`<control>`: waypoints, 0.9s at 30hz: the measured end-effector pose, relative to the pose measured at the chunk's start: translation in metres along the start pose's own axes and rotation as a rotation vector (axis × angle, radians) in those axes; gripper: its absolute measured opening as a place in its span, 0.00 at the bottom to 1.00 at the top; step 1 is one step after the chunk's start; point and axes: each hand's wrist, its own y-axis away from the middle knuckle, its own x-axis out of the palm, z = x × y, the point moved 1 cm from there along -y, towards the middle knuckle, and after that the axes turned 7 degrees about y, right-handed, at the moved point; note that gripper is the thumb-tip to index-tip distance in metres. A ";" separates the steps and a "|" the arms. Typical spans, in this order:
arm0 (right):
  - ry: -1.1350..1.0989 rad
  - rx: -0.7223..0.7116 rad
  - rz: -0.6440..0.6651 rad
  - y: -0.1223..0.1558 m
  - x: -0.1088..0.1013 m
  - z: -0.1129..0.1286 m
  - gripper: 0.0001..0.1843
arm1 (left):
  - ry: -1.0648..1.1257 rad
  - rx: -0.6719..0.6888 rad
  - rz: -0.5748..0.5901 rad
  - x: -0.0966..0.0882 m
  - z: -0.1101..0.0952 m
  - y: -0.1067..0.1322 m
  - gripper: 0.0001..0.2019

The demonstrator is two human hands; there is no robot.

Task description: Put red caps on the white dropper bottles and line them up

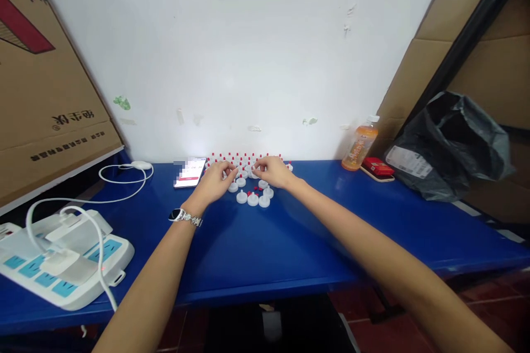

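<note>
Several white round caps with pointed nozzles (252, 200) stand on the blue table, the nearest ones bare-tipped. Behind them, rows of similar white caps carry small red tips (237, 155). Loose red tips (255, 188) lie among the front caps. My left hand (218, 177) is closed in a pinch over the left side of the group, with a speck of red by its fingertips. Facing it, my right hand (272, 171) pinches over the middle, something whitish at its fingertips. What either hand holds is too small to make out. The hands partly hide the caps behind them.
A phone (191, 172) with a lit screen lies left of the caps. At the left are a power strip (70, 292) with white cables and a large carton (49, 83). An orange drink bottle (359, 146), a red packet (376, 166) and a grey plastic bag (439, 149) are at right.
</note>
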 end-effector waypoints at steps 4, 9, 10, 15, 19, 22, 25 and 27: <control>0.091 0.001 0.131 -0.013 0.009 0.006 0.06 | 0.005 -0.031 -0.024 -0.004 0.004 0.000 0.15; 0.207 0.024 0.190 -0.011 0.014 0.012 0.07 | -0.034 -0.032 -0.018 -0.004 0.007 0.002 0.13; 0.218 0.033 0.176 -0.011 0.015 0.014 0.09 | -0.043 -0.035 -0.013 -0.004 0.008 0.002 0.13; 0.275 -0.006 0.112 -0.015 0.025 0.025 0.16 | -0.054 -0.045 -0.001 -0.003 0.012 0.002 0.12; 0.237 0.008 0.128 -0.020 0.031 0.030 0.12 | -0.044 -0.044 0.008 -0.003 0.012 0.002 0.11; 0.143 0.030 0.054 -0.019 0.028 0.029 0.10 | -0.027 -0.043 -0.007 -0.005 0.010 0.002 0.12; -0.071 0.034 -0.057 -0.013 0.021 0.023 0.09 | 0.010 -0.026 -0.033 -0.006 0.004 0.002 0.14; -0.300 0.022 -0.093 -0.007 0.016 0.018 0.08 | 0.040 -0.013 -0.038 -0.006 -0.001 0.002 0.15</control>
